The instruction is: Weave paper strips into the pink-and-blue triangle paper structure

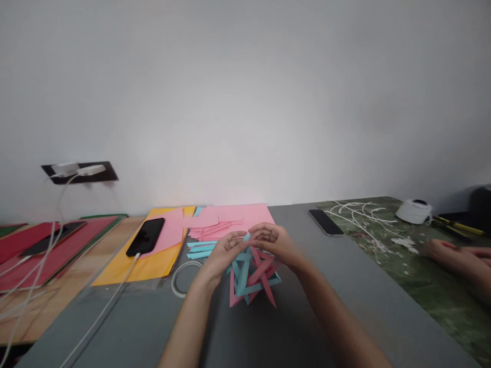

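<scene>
A pink and light-blue paper model (242,278) made of interlocking folded strips stands on the grey table in front of me. My left hand (226,253) pinches a blue tip at the model's top from the left. From the right, my right hand (274,243) has its fingers closed at the same blue tip, close to the left fingertips. Both hands partly hide the model's upper part. Flat blue paper strips (201,249) lie just beyond my left hand, next to cut pink strips (215,230).
A tape roll (174,281) lies left of the model. A charging phone (146,236) rests on pink and yellow paper; another phone (325,222) is at right. White cords (356,214) and a white spool (413,211) sit on a green mat, near another person's hand (445,253).
</scene>
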A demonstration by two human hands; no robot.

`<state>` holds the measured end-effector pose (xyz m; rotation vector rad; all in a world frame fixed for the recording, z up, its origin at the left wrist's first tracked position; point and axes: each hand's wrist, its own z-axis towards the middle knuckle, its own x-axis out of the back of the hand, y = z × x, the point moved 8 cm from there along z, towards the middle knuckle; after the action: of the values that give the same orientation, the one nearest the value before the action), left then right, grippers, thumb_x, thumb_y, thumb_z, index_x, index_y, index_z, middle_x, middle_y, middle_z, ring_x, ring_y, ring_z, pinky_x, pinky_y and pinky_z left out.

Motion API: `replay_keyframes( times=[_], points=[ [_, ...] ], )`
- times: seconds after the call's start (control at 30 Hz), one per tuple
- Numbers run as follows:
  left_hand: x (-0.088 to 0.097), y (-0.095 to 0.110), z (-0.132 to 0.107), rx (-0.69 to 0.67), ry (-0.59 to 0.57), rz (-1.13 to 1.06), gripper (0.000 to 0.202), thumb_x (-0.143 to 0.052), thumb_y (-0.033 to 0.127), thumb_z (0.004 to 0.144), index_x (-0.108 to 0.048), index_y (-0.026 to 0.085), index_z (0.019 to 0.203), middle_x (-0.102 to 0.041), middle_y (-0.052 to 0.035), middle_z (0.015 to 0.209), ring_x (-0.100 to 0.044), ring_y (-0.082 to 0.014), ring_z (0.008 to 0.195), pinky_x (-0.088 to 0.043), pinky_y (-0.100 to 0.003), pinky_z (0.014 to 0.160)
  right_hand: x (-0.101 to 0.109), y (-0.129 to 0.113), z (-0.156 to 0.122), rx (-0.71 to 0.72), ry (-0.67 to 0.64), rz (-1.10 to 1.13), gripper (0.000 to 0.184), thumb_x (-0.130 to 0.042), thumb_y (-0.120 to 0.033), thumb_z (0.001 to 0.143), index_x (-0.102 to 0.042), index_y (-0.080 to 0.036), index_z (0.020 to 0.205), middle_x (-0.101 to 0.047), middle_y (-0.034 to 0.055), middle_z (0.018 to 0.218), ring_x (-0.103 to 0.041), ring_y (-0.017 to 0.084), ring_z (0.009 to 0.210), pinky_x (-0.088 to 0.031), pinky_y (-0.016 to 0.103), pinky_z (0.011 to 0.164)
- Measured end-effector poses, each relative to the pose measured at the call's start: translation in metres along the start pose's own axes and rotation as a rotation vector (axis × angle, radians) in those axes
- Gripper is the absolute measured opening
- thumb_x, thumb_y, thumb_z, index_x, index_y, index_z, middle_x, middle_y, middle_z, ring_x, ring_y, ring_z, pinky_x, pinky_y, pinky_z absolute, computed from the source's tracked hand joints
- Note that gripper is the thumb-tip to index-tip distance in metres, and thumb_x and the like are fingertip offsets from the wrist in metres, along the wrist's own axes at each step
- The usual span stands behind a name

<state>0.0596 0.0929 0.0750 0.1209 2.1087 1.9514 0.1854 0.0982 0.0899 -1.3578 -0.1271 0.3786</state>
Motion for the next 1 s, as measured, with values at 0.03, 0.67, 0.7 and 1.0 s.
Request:
replay_keyframes(
  times=[0.03,0.67,0.7,1.0],
  points=[
    [-0.001,0.000,0.000,-0.002,-0.006,-0.003,0.046,-0.075,0.036,0.059,-0.060,0.017,0.099,-0.068,-0.0054,0.089,-0.060,-0.0171,0.088,-0.040,-0.028,0.083,0.000,0.001,0.001,0.007,0.007,0.004,0.031,-0.075,-0.026,0.062,-0.063,-0.017,0.089,-0.065,0.0002,0.073,-0.062,0.011,0.071,-0.048,0.025,0.071],
    [-0.003,0.000,0.000,-0.010,-0.038,-0.039,0.042,-0.077,0.032,0.058,-0.060,0.015,0.093,-0.069,-0.0055,0.087,-0.062,-0.0175,0.087,-0.041,-0.030,0.085,0.000,0.004,0.001,-0.025,0.004,-0.004,0.045,-0.078,-0.026,0.056,-0.060,-0.017,0.096,-0.059,-0.0012,0.081,-0.057,0.006,0.063,-0.048,0.022,0.066],
    [-0.004,0.000,0.000,-0.005,-0.048,-0.039,0.043,-0.077,0.032,0.058,-0.059,0.015,0.093,-0.069,-0.0055,0.086,-0.062,-0.0176,0.086,-0.041,-0.030,0.084,0.000,0.005,0.001,-0.030,0.002,-0.002,0.045,-0.078,-0.026,0.056,-0.061,-0.017,0.096,-0.059,-0.0015,0.081,-0.057,0.006,0.063,-0.048,0.022,0.066],
    [-0.003,0.001,-0.002,0.018,-0.017,-0.035,0.043,-0.078,0.033,0.056,-0.061,0.015,0.092,-0.069,-0.0049,0.083,-0.062,-0.0177,0.086,-0.040,-0.028,0.083,0.000,0.014,-0.002,-0.156,-0.028,-0.056,0.036,-0.075,-0.035,0.059,-0.066,-0.016,0.088,-0.067,0.0030,0.080,-0.062,0.014,0.076,-0.047,0.030,0.077]
  ],
)
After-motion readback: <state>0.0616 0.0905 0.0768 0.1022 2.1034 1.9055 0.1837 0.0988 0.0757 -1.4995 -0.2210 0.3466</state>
